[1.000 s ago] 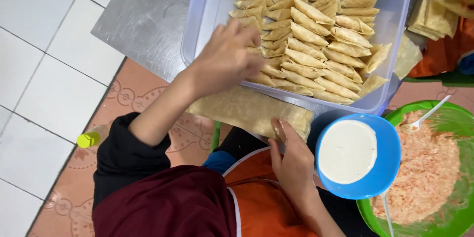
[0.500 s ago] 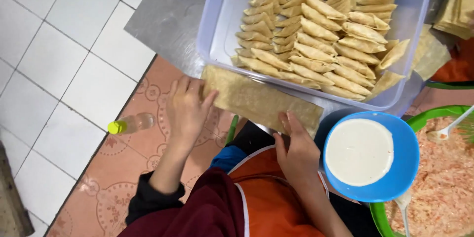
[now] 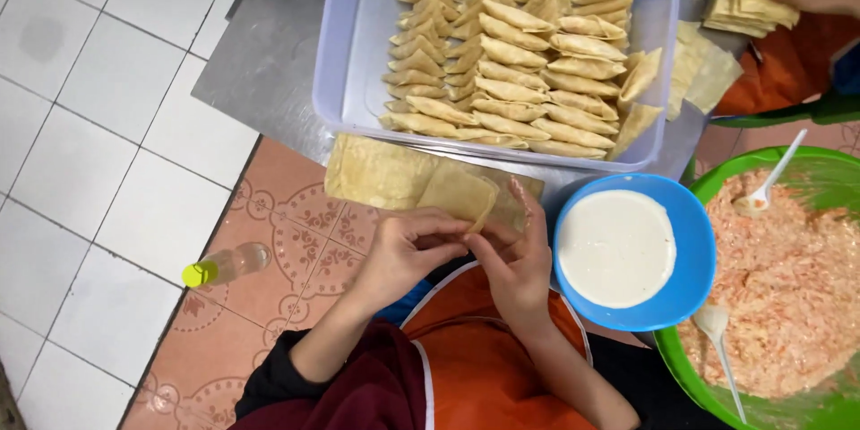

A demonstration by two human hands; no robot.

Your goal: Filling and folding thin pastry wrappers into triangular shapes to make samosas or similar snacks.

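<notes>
A thin, pale tan wrapper (image 3: 459, 194) is folded over into a flat pocket with one corner pointing away from the person. It is lifted slightly at its near edge, where the left hand (image 3: 408, 251) and the right hand (image 3: 512, 255) pinch it from either side. It lies on the near end of the wrapper stack (image 3: 376, 170), a flat, speckled, rectangular pile just in front of the wrapper's far edge.
</notes>
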